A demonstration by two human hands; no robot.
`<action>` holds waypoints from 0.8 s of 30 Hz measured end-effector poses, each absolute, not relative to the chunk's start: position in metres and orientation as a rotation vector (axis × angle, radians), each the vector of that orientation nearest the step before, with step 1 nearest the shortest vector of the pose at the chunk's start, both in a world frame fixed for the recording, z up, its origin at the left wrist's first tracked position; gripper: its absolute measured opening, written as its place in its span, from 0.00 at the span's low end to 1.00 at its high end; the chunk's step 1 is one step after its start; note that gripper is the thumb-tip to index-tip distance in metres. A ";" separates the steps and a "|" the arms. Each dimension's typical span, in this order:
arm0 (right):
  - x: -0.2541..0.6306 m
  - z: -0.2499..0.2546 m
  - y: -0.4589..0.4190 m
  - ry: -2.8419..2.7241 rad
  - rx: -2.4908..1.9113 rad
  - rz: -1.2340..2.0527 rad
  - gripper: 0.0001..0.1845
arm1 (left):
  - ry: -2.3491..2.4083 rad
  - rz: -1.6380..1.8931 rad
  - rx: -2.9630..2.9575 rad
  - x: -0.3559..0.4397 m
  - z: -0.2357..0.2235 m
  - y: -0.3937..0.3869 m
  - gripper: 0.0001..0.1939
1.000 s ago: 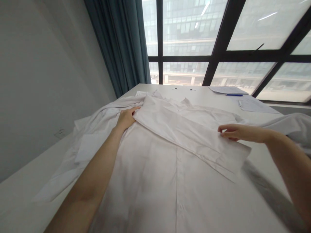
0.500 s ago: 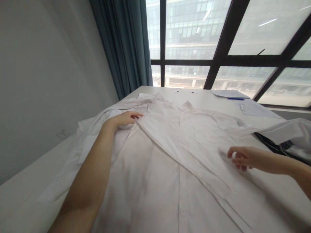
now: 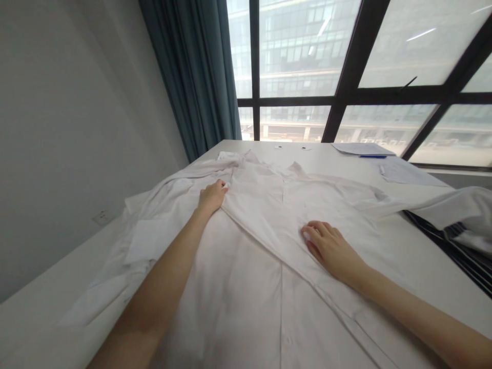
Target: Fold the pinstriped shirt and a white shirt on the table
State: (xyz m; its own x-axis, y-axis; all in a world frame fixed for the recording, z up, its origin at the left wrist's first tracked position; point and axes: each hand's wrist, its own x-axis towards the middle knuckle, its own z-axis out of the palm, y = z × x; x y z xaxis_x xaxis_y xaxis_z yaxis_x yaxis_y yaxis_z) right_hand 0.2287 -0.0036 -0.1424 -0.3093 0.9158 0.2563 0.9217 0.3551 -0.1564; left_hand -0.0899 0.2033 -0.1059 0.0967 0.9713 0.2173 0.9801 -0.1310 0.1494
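Now the white, long-sleeved, button-front cloth shirt (image 3: 238,297) lies spread on the smooth white tabletop (image 3: 317,159), and its folded-over white sleeve (image 3: 265,225) runs slantwise across the front, from the shirt's left edge down past the button line toward the near right. A second ago that sleeve pointed more sideways, its cuff end up near the right hand (image 3: 329,247); half a second ago that hand was off the cloth's right side, fingers loose. Now it has come back in over the shirt's middle, palm down, thumb apart from gently bent fingers, seemingly smoothing or pressing the sleeve rather than gripping it. As I judge it, the sleeve's new slant is set and the work has gone from placing it to flattening it.

The left hand (image 3: 211,197) has stayed at the shirt's left edge, where the fold begins. Its fingers are curled nearly closed against the cloth; I cannot tell whether they pinch it or only press it, though they seem to steady the fold.

Left of the shirt lies a rumpled heap of thin white cloth (image 3: 148,241). Right of it is a black cloth with pale stripes (image 3: 457,261). Beyond the shirt's far right are white paper sheets (image 3: 361,148) and a slim blue pen (image 3: 372,157).
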 end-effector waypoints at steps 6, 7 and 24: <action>0.231 -0.157 -0.008 -2.225 -1.571 -0.062 0.19 | -1.697 -0.375 -2.487 -0.050 -0.105 0.206 0.22; 0.232 -0.157 -0.008 -2.232 -1.572 -0.053 0.20 | -1.653 -0.322 -2.546 -0.043 -0.108 0.210 0.22; 0.229 -0.152 -0.007 -2.262 -1.631 -0.019 0.22 | -2.158 -0.437 -2.276 -0.028 -0.100 0.314 0.21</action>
